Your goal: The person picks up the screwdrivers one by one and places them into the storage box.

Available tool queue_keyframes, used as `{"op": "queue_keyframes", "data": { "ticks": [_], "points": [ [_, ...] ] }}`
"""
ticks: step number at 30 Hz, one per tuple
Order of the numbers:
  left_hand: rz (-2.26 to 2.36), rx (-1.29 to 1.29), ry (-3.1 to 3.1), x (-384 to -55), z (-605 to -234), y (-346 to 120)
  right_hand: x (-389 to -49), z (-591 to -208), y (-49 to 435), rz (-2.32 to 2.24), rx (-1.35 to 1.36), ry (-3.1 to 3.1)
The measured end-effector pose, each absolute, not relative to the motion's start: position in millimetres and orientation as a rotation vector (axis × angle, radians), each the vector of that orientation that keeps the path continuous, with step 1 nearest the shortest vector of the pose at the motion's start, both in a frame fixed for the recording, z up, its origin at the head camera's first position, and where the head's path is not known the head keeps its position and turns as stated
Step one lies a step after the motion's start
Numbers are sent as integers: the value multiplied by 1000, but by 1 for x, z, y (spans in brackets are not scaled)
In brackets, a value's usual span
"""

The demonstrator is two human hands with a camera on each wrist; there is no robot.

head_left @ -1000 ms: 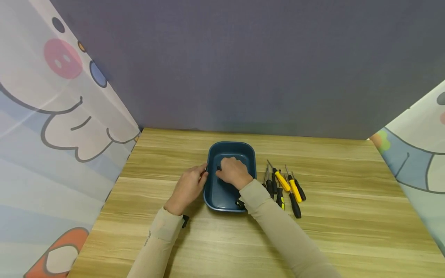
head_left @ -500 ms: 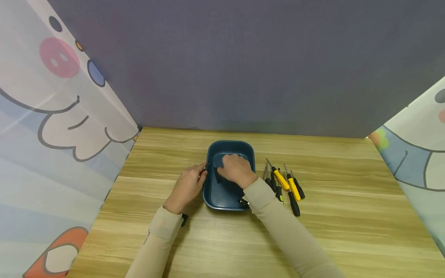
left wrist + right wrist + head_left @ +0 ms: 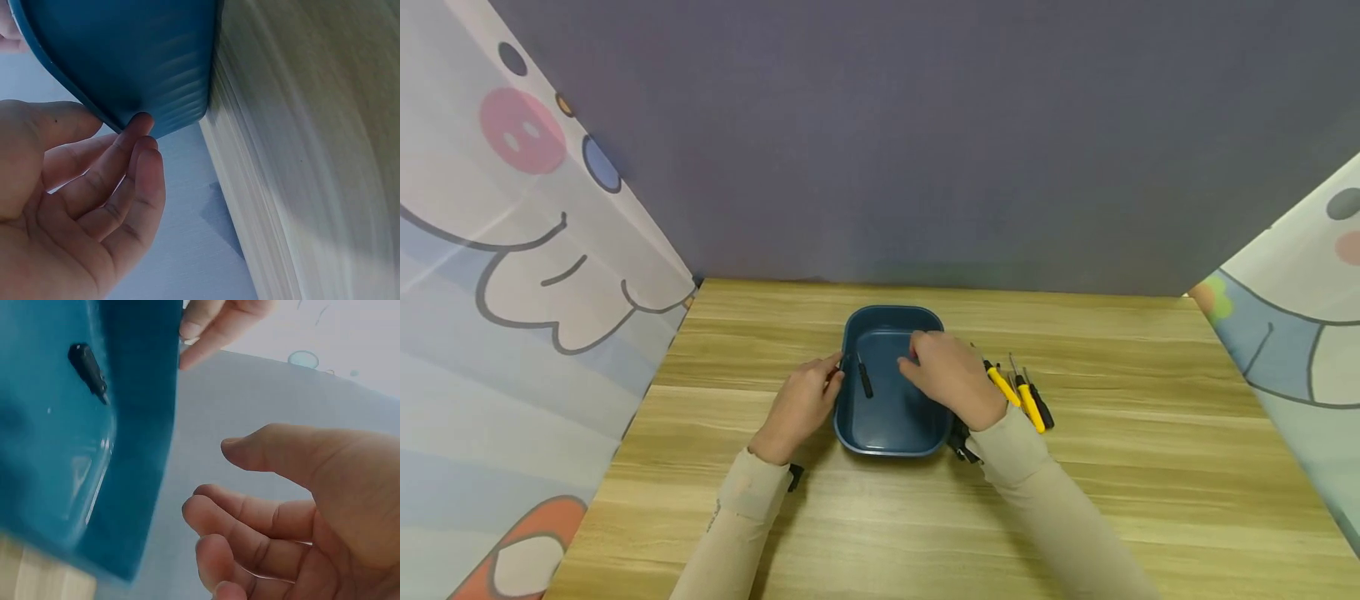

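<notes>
A dark blue tray (image 3: 891, 450) stands on the wooden table, and a small black screwdriver (image 3: 866, 381) lies inside along its left side. The same screwdriver (image 3: 86, 367) shows in the right wrist view. My left hand (image 3: 799, 408) pinches the tray's left rim; the left wrist view has thumb and fingertips at the rim. Over the tray's right side hovers my right hand (image 3: 955, 375). In the right wrist view this hand (image 3: 269, 519) has loosely bent fingers, thumb apart, and nothing between them.
Right of the tray lies a group of screwdrivers, some with yellow handles (image 3: 1031, 408) and some black (image 3: 1042, 412), partly hidden by the right hand and sleeve. A grey panel (image 3: 925, 150) rises behind the table (image 3: 1150, 433). Printed cloth (image 3: 587, 375) hangs at both sides.
My right hand has let go of the black screwdriver, which now lies in the tray, and has moved right toward the tray's right rim. The left hand stays at the left rim.
</notes>
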State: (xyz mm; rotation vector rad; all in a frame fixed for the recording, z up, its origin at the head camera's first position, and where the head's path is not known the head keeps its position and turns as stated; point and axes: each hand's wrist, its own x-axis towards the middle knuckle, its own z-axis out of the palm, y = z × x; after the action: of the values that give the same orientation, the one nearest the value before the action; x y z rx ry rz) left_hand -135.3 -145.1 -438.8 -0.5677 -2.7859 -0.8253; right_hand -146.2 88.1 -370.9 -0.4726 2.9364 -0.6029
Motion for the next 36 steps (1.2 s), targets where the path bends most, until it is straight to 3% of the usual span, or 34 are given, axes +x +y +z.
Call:
{"op": "queue_keyframes", "data": {
  "ticks": [10, 20, 36],
  "points": [
    [-816, -580, -2775, -136, -438, -148, -126, -368, 132, -560, -406, 3020],
    [-814, -577, -2787, -136, -440, -148, -127, -390, 178, -479, -270, 3072],
    [-825, -581, -2777, -135, -440, -147, -133, -430, 201, -431, -175, 3095]
  ]
}}
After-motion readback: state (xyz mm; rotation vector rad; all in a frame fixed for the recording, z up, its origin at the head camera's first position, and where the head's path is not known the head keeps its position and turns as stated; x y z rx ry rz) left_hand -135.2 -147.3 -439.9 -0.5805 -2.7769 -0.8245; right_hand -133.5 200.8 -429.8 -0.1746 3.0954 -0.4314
